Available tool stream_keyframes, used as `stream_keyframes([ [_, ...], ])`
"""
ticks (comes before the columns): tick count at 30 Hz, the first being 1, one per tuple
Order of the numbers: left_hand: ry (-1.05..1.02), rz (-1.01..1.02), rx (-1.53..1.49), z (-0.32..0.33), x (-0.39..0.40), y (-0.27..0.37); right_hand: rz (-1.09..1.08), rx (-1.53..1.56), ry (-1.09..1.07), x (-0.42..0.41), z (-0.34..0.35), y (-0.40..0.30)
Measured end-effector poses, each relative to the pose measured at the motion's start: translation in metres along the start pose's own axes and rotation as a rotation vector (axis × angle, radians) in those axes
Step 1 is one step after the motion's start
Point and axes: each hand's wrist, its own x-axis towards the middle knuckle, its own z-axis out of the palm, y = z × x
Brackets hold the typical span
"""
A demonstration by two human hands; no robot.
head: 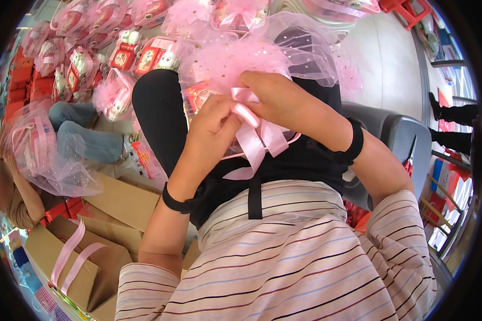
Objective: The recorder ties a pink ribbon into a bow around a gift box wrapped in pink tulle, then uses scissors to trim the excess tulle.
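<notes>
On my lap rests a clear gift box with pink edging (293, 139), dressed in pink star-dotted tulle (241, 54). Red printed items show through its side. A pink satin ribbon (254, 149) loops over the box's near side, its tails hanging towards my waist. My left hand (213, 128) pinches the ribbon loop between thumb and forefinger. Close against it, my right hand (279, 100) has its fingers curled on the ribbon and the gathered tulle. The fingertips partly cover the ribbon's middle, so the knot cannot be made out.
Several wrapped gift boxes (146, 56) cover the floor ahead and to the left. A seated person (84, 138) at left handles a tulle-wrapped box (36, 140). Cardboard boxes (120, 200) with ribbon strips (68, 252) lie at lower left. Scissors (410, 158) rest on a grey stool (401, 136) at right.
</notes>
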Motion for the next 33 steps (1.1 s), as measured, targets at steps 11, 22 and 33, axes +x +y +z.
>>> stream_keyframes([
  [11,0.076,-0.383,-0.313,-0.004,0.002,-0.002,0.142,0.275,-0.279,-0.002,-0.033,-0.006],
  [22,0.047,-0.422,-0.367,-0.007,0.003,0.001,0.163,0.307,-0.232,-0.004,-0.021,0.007],
  [33,-0.023,-0.371,-0.352,-0.01,0.002,-0.006,0.18,0.42,-0.447,0.006,-0.045,0.005],
])
